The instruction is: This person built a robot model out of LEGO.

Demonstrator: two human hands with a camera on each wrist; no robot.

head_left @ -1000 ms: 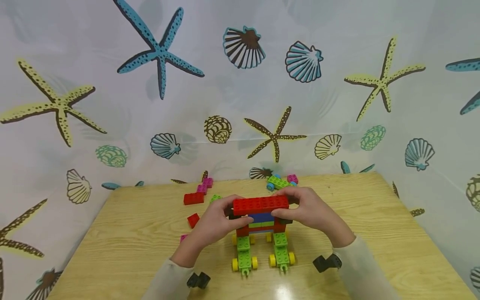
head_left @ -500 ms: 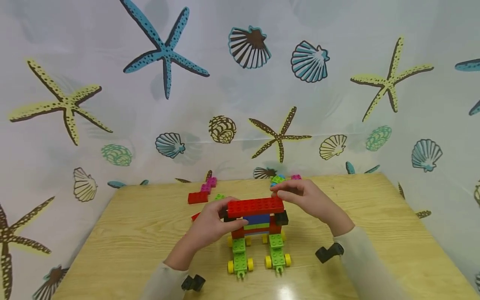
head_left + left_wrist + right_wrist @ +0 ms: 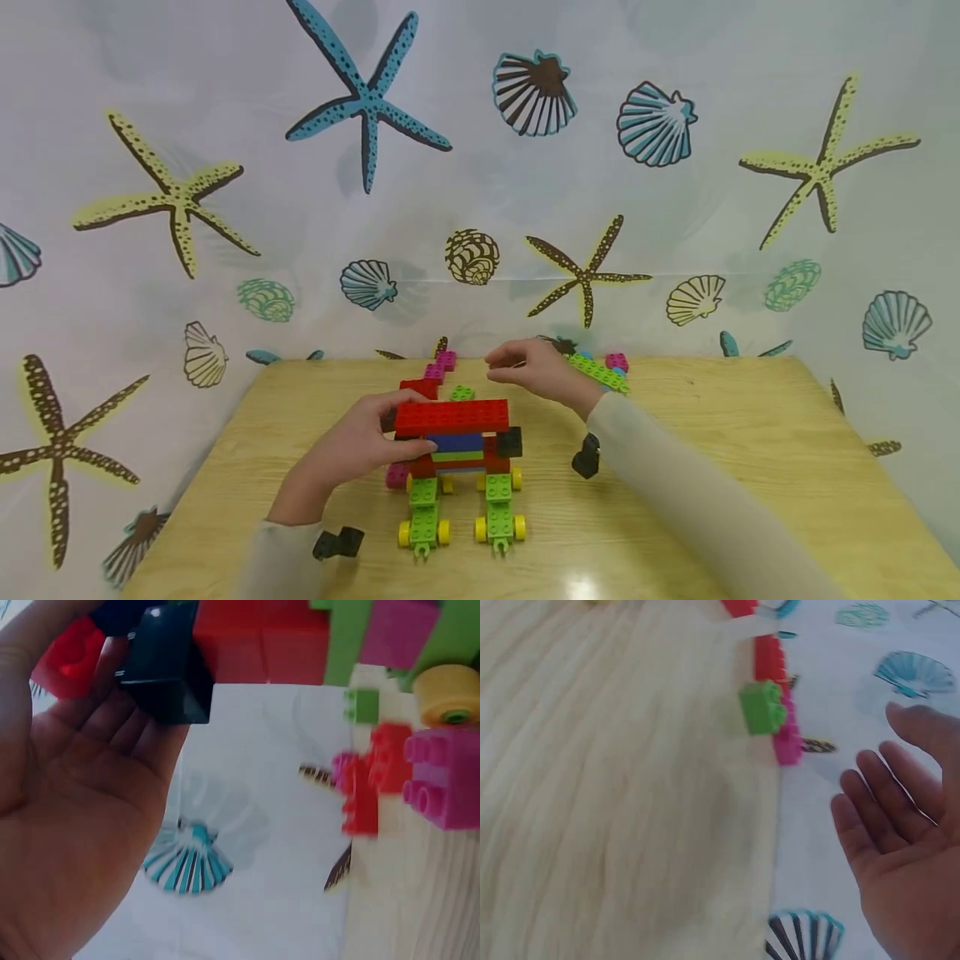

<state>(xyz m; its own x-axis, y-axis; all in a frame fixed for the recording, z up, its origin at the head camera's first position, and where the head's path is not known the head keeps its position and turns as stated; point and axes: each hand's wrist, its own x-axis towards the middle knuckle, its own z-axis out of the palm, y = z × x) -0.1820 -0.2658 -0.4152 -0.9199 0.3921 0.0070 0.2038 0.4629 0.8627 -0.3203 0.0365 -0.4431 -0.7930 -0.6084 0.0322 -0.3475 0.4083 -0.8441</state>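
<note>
At the left side, the left hand (image 3: 352, 439) held the left end of the brick model (image 3: 457, 443), with the thumb on the near face and the fingers bent behind it. A magenta brick (image 3: 397, 476) lay just beside the model, and a red brick (image 3: 420, 388) was partly hidden behind it. The model stood upright on the table (image 3: 637, 517), on yellow wheels (image 3: 444, 531). Its long axis, along the red top beam (image 3: 452, 415), ran from left to right, almost level, and a black brick (image 3: 509, 442) stuck out at the right end. The two green bases (image 3: 425, 521) pointed with their hooks toward the person. A small green brick (image 3: 462, 392) lay behind the model. Farther right, the right hand (image 3: 543, 367) was in the air, apart from the model, its fingers loosely spread and holding nothing, near a long green piece (image 3: 600, 372) which slanted toward the near right
</note>
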